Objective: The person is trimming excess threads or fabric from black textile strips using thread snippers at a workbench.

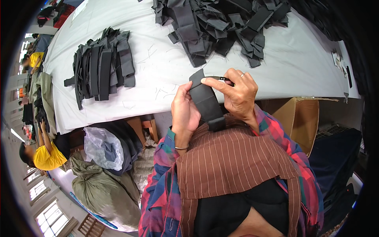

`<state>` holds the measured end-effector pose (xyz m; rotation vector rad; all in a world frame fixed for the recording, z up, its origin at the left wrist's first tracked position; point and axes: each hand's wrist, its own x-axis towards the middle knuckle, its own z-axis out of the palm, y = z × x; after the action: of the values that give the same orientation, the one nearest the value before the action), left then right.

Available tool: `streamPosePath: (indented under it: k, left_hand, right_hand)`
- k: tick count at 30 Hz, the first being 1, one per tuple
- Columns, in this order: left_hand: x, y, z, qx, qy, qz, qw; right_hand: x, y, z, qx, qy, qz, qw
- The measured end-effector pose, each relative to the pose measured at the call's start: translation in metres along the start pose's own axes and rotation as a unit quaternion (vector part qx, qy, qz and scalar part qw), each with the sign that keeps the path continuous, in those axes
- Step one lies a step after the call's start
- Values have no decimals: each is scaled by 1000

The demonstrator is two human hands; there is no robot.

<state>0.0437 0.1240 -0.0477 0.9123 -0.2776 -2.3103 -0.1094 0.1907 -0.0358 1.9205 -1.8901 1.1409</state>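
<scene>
clamping the dark strip (206,102) from its left, left fingers (183,91) face right fingers (215,84) (clasping a black tool (226,79)).

The strip (206,102), dark grey and creased crosswise, slanted up leftward, its left edge in the left hand (185,110). The tool (226,79), slim and black, lay in the right hand (239,91).

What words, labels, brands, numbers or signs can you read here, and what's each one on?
None can be read.
Strip: no lettering shows.
Black tool: pale marks, too small to read.
White scrap at the table's right: too small to tell.
Box: no lettering visible.
</scene>
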Motion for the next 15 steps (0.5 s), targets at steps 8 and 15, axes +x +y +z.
streamPosePath:
  k: [8,15]
  left_hand:
    - [-7,-1,4,45,42,29,998]
    - [-6,-4,13,85,57,94,990]
  right_hand:
    - [23,43,-18,86,38,158,983]
    - [25,16,-32,112,-145,9,983]
